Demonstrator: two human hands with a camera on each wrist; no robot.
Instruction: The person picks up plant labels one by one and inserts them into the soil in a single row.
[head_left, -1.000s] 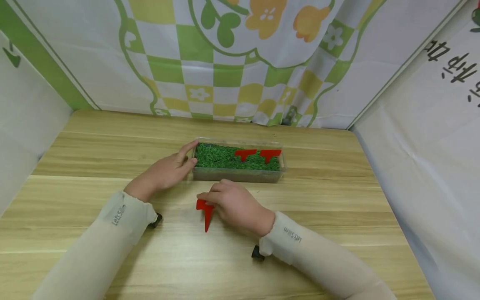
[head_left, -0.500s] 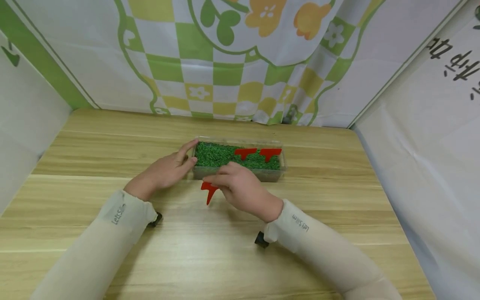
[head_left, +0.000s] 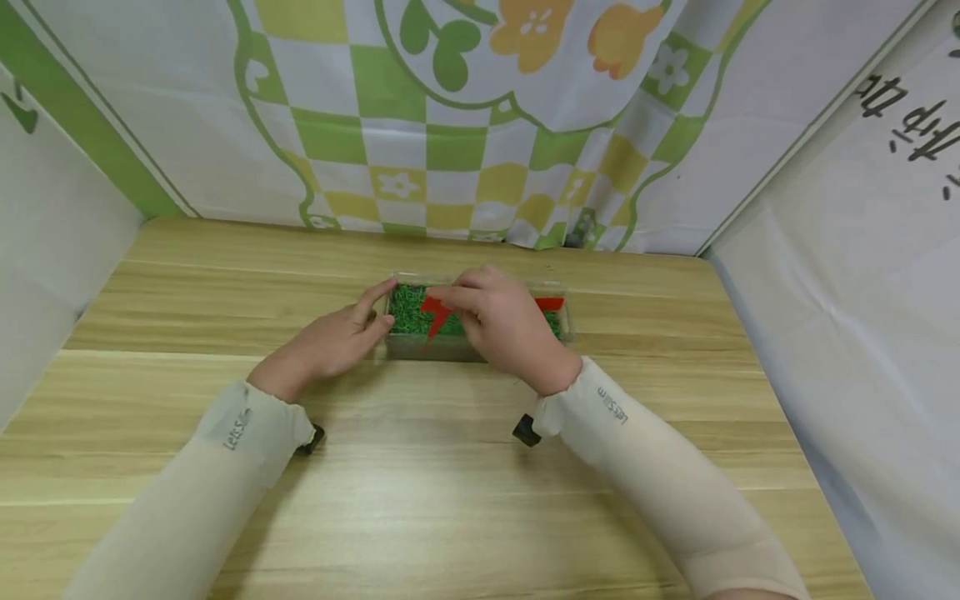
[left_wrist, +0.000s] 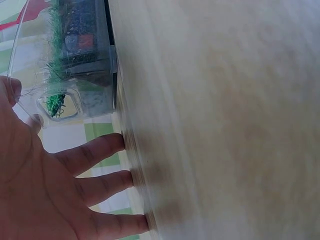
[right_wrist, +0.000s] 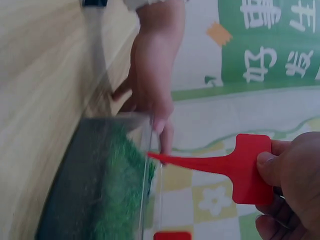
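Observation:
A clear plastic box (head_left: 408,347) filled with green artificial grass (head_left: 408,304) sits on the table. My left hand (head_left: 326,343) rests at its left end, index finger and thumb touching the rim; in the left wrist view the other fingers (left_wrist: 102,186) stretch down to the tabletop. With thumb and fingers, my right hand (head_left: 504,321) pinches the wide head of a red T-shaped plant label (right_wrist: 250,170). The label's pointed stem hangs over the box's near side in the head view. Another red label (head_left: 552,303) stands in the grass at the right, and the right hand hides what lies left of it.
The wooden table (head_left: 420,517) reaches back to a green-and-yellow checked curtain (head_left: 465,150). White fabric walls (head_left: 825,317) close off both sides. A small black wrist camera (head_left: 527,430) hangs below the right cuff.
My right hand has carried the red plant label away from me, from the bare table up over the box, now covering one of the standing labels. The left hand has stayed in place.

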